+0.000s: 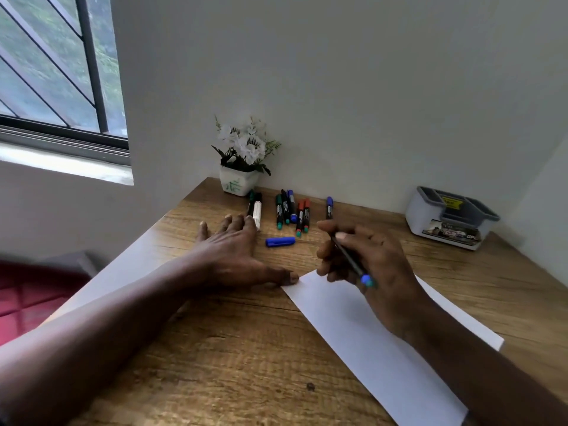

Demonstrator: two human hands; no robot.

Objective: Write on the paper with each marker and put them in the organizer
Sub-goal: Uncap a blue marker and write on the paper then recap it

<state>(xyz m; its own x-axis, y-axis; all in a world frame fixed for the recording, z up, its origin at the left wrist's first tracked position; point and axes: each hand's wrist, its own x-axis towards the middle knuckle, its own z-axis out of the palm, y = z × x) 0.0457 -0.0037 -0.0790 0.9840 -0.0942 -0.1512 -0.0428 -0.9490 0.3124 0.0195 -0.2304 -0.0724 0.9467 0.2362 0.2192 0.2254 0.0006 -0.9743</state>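
Note:
A white paper point(362, 336) lies slanted on the wooden desk point(233, 352). My right hand point(372, 265) grips a dark marker with a blue end point(353, 262) over the paper's far corner; its tip is hidden by my fingers. A loose blue cap point(280, 241) lies just beyond the paper. My left hand point(236, 250) rests flat on the desk with straight fingers, its thumb touching the paper's corner. Several capped markers point(292, 210) lie in a cluster at the back, one blue marker point(329, 207) apart to the right. The grey organizer point(451, 218) stands at the far right.
A white pot of white flowers point(242, 161) stands against the wall behind the markers. A white and black marker point(257, 209) lies just past my left fingertips. A window is at the upper left. The desk's left edge runs diagonally beside a red seat point(27, 296).

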